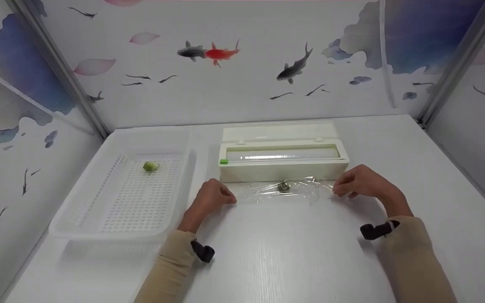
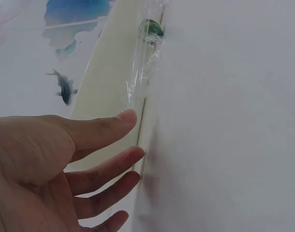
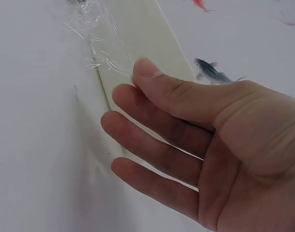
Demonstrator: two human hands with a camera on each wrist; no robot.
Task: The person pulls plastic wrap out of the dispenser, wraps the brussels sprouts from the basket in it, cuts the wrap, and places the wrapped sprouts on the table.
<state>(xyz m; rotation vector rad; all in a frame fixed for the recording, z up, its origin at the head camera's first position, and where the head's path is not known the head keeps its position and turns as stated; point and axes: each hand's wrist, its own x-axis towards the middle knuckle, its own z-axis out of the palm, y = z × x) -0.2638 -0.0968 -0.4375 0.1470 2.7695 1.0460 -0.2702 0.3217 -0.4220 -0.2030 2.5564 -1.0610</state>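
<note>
You have the film (image 1: 300, 191) pinched at its ends, left hand (image 1: 212, 197) and right hand (image 1: 364, 182), other fingers loose; it runs left-right mid-frame, green item (image 1: 283, 187) midway.

There are two grips (image 1: 211, 195) (image 1: 362, 182), two sleeves (image 1: 167, 263) (image 1: 416, 256), two wrist cameras (image 1: 203, 251) (image 1: 373, 231), two green lumps (image 1: 150, 166) (image 1: 283, 187), one basket (image 1: 137, 202), one box (image 1: 284, 171), one film roll (image 1: 284, 155), one film sheet (image 1: 260, 192) and one bench (image 1: 289, 261).

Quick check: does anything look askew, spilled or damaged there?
No spill or damage shows. Only the clear film stands out: it is creased and bunched at the small green item, in front of the off-white box, instead of lying flat. The box's lid is open, which looks normal beside the exposed roll.
</note>
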